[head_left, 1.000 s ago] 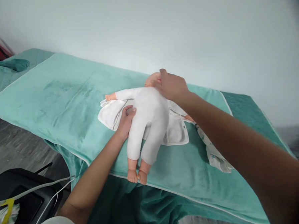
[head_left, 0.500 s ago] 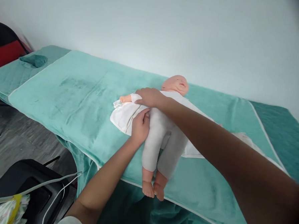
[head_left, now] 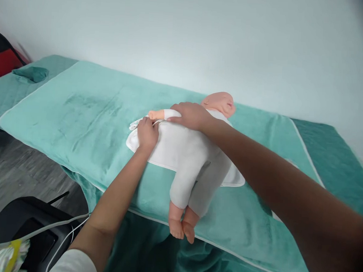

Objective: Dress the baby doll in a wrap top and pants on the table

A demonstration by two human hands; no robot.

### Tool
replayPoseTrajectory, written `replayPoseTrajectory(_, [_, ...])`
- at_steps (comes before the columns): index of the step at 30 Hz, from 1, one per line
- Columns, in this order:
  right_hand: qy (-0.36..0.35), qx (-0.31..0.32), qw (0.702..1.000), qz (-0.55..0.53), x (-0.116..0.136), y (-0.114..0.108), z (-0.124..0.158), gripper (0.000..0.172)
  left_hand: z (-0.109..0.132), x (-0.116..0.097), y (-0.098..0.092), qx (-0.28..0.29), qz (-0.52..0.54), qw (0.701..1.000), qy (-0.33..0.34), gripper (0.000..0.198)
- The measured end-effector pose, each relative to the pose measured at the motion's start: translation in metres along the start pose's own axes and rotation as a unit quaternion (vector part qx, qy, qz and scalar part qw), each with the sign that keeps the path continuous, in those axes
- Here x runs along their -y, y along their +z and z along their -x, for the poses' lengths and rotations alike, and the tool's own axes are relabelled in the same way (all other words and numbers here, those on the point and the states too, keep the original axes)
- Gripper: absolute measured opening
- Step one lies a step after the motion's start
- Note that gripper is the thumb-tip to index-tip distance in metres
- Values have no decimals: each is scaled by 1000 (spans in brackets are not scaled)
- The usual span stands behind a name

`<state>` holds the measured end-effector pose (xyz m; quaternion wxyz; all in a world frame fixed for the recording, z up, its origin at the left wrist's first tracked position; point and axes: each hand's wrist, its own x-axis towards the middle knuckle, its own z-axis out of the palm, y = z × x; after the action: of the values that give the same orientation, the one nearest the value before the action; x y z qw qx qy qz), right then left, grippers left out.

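Sliding up from the waist, the left hand (head_left: 146, 133) now sits on the white cloth (head_left: 137, 144) just beside the doll (head_left: 189, 152). The doll lies mid-bench on the teal towel (head_left: 79, 118), its long axis slanting: head toward the far edge, feet over the near edge. The left fingers curl together (pinching or only pressing, I cannot tell). The right hand (head_left: 190, 114) lies loosely over the doll's sleeve, fingers close together and unclenched. Its forearm hides the doll's far side.

The baby doll (head_left: 195, 153) in a white suit lies face up on a white jacket (head_left: 232, 177), bare feet over the bed (head_left: 79, 118) edge.
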<state>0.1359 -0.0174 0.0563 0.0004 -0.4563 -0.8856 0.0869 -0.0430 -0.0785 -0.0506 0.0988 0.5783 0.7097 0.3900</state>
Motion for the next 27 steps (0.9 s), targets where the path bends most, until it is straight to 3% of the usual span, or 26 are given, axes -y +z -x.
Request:
replayPoseTrajectory(4, [-12,6,1000,13,2,3,3,51,-3,10,4,-61,158,982,-79,11])
replayPoseTrajectory(8, [9,14,999,33,-1,5,3,52,-3,12,6,-79,241,962,-103,5])
replayPoseTrajectory(22, [37,31,998,30,-1,6,-5,44,-2,6,-1,-114,367,908,-167,9])
replayPoseTrajectory(27, [51,37,997,46,1,9,-8,43,-1,8,4,-137,327,926,-127,6])
